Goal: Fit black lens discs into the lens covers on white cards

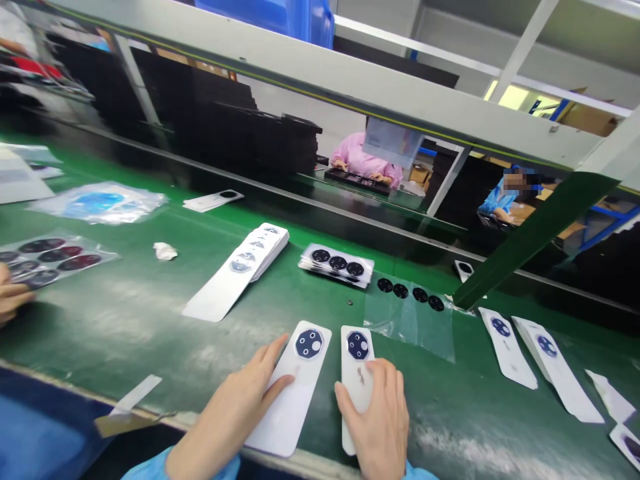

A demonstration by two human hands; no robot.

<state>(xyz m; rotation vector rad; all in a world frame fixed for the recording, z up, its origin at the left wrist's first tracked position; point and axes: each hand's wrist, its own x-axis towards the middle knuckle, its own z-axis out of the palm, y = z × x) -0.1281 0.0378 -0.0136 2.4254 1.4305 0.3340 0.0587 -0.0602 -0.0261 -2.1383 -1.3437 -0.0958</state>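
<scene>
My left hand (245, 389) grips the left edge of a long white phone back film (283, 417), its thumb lying over the face. A dark camera disc with several round holes is at the film's far end. Just to the right, my right hand (377, 413) holds a white phone back panel (353, 393), thumb on the left edge and fingers over the right side. This panel has a similar dark camera disc (357, 345) and a small dark marking. Both pieces lie on the green table, slightly apart. The undersides of my fingers are hidden.
Ahead are a stack of white films (240, 270), a pile of black-disc sheets (337, 263) and a clear bag (410, 320). More white panels (555, 367) lie right, near a green post (530, 247). Another person's hand (11, 293) is far left; co-workers sit beyond.
</scene>
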